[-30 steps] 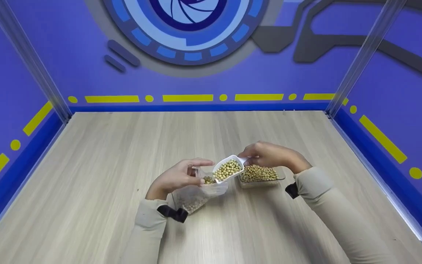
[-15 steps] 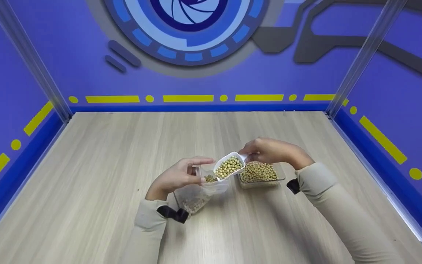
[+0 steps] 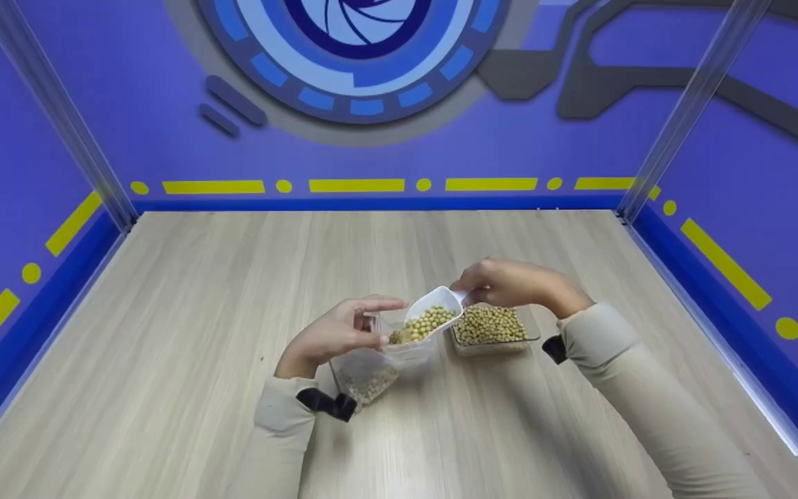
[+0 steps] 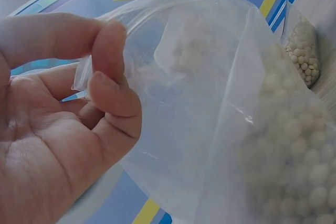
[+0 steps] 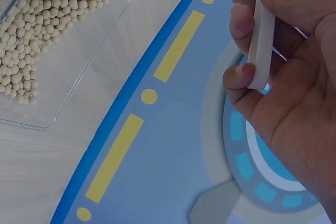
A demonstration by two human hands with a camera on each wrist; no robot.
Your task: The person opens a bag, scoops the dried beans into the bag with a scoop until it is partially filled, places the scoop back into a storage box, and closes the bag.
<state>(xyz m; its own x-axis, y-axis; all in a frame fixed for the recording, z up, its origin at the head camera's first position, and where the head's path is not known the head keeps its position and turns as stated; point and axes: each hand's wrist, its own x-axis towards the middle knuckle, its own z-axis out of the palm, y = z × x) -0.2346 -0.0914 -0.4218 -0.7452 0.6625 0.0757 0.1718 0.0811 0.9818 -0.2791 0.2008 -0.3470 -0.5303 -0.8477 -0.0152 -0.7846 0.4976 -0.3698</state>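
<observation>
White plastic scoop (image 3: pixel 439 298), short-handled with a squarish bowl, slants at the mouth of the translucent plastic bag (image 3: pixel 409 357), its bowl end lower than its handle. Round pale-yellow beans (image 3: pixel 430 323) gather in the low end of the bowl, reaching the bag's opening. On the right of the bag, the right hand (image 3: pixel 510 283) grips the scoop's handle, fingers curled along one side and thumb on the other, as the right wrist view shows. On the left of the bag, the left hand (image 3: pixel 343 324) pinches the bag's upper edge between thumb and fingers; the bag's mouth stands open between this hand and the scoop. More round beans (image 4: pixel 299 156) fill the lower part of the bag, blurred behind its cloudy film; whether its base bears on the tabletop (image 3: pixel 233 312) I cannot tell. Just right of the bag, partly below the right hand, a clear rectangular container (image 3: pixel 489 351) rests on the wood-grained tabletop, heaped with similar beans (image 3: pixel 488 324). Beige sleeves (image 3: pixel 638 398) cover both forearms, and a black wrist strap (image 3: pixel 327 403) sits near the bag's lower left. Beyond the bag rises a blue-violet panel (image 3: pixel 371 163) with yellow dashes and dots.
</observation>
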